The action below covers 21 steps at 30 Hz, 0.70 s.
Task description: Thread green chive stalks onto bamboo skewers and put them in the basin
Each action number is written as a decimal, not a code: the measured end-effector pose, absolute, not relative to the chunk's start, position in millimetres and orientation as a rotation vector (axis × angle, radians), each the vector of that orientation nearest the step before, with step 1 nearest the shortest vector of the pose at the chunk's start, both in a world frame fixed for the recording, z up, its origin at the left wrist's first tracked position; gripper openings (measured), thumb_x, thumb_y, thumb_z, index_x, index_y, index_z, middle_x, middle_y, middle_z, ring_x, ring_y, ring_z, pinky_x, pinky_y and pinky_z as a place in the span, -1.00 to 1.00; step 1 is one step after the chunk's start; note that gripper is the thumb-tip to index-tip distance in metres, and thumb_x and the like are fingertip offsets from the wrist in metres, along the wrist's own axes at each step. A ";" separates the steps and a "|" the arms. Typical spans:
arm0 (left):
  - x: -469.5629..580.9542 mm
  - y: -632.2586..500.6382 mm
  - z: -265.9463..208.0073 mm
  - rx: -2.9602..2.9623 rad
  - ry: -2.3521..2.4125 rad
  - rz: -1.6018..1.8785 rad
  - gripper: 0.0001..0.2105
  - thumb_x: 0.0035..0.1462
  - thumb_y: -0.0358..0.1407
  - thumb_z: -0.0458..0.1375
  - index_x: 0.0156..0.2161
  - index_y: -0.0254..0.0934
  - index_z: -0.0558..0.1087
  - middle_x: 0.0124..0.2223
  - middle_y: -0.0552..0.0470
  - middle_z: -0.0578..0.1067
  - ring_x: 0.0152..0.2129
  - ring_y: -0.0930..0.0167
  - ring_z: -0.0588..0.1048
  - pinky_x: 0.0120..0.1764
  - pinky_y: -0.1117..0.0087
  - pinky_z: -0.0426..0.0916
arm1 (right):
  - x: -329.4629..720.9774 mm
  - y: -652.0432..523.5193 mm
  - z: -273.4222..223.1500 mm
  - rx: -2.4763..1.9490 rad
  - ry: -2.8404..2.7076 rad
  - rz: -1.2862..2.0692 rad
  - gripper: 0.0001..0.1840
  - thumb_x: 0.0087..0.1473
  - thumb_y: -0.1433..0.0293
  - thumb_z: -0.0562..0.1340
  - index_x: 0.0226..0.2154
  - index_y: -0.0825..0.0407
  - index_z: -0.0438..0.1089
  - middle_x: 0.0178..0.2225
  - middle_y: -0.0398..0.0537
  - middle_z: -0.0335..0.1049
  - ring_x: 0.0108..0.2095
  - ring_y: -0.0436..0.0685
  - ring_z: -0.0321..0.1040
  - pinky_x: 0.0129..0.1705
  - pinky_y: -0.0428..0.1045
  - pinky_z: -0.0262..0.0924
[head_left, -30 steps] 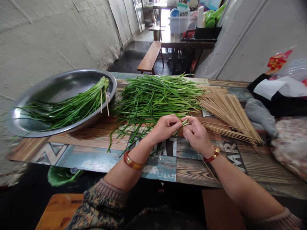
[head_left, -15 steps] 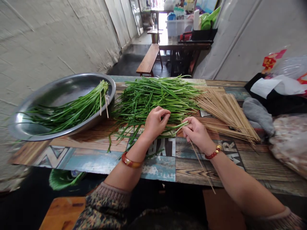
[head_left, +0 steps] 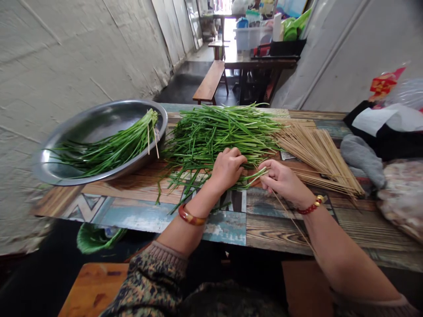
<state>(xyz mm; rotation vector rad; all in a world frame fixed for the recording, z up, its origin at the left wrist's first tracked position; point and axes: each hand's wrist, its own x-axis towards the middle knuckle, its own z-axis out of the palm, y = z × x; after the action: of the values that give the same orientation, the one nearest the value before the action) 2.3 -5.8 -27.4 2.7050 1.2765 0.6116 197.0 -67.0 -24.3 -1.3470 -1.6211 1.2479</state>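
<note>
My right hand [head_left: 280,180] is closed on a thin bamboo skewer [head_left: 292,218] and a few chive stalks [head_left: 256,176]. The skewer slants down toward my right forearm, and the chives poke out to the left of the fingertips. Just left of it, my left hand [head_left: 229,167] is bent over the near edge of a big chive pile [head_left: 218,127], fingers curled at the stems; what they pinch is hidden. A fan of loose skewers [head_left: 320,158] lies right of the pile. More chives [head_left: 112,149] with skewers through their pale ends rest in a steel basin [head_left: 49,171].
The wooden-patterned table [head_left: 284,235] ends close to my body. Along its right side lie a grey cloth [head_left: 361,156] and a filled plastic bag [head_left: 403,189]. A green basket [head_left: 95,240] sits below the left edge. Beyond are a bench [head_left: 209,81] and another table with a plastic box [head_left: 253,38].
The whole view has shifted, so the scene sits farther right. My left hand has moved slightly right, its fingers now curled down at the stems. The right hand keeps hold of the skewer and chives.
</note>
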 end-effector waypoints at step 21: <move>2.5 -3.1 -24.3 1.954 1.146 1.148 -0.90 0.06 -0.43 0.11 -0.34 -0.31 0.49 -0.38 0.06 0.53 -0.42 0.47 0.45 -0.28 0.45 0.32 | 182.6 -68.7 -25.5 -1.298 -1.477 1.168 -0.69 0.09 0.28 0.19 -0.12 0.08 0.32 -0.59 -0.24 0.30 -0.65 -0.07 0.22 -0.63 -0.15 0.14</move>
<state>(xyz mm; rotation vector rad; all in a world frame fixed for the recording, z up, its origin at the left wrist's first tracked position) 2.5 -3.1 -24.3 1.9544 1.1461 1.1481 182.6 -68.7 -25.5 -1.2981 -1.4774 1.1683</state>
